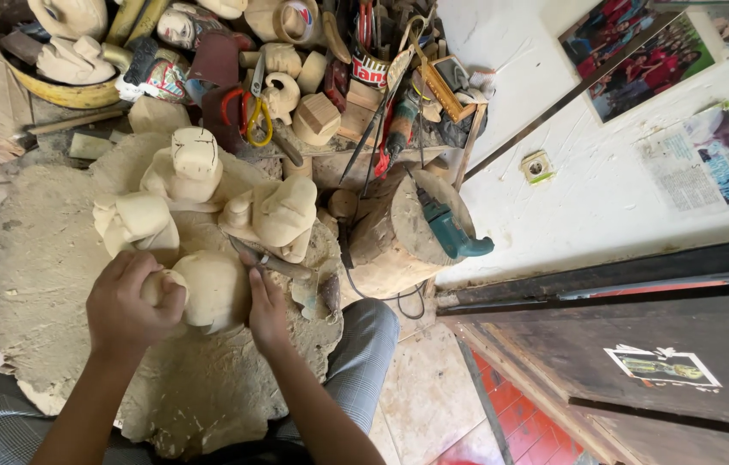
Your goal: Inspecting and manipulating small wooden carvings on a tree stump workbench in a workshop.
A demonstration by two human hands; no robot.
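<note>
My left hand (pixel 130 307) is closed around the left end of a pale, rounded wooden carving (pixel 209 288) that rests on a dusty cloth mat (pixel 46 258) over my lap. Against the carving's right side, my right hand (pixel 266 308) grips a carving knife (pixel 271 261) whose blade points up and left. Three other unfinished pale carvings lie just beyond: one at the left (pixel 136 222), one marked with pencil lines (pixel 188 168), and one at the right (pixel 274 215).
A wooden stump (pixel 386 241) stands to the right with a teal power drill (pixel 450 231) on it. Scissors (pixel 252 108), hand tools, wood blocks and several carved figures crowd the floor ahead. A yellow basin (pixel 63 90) sits far left. White wall and dark door at right.
</note>
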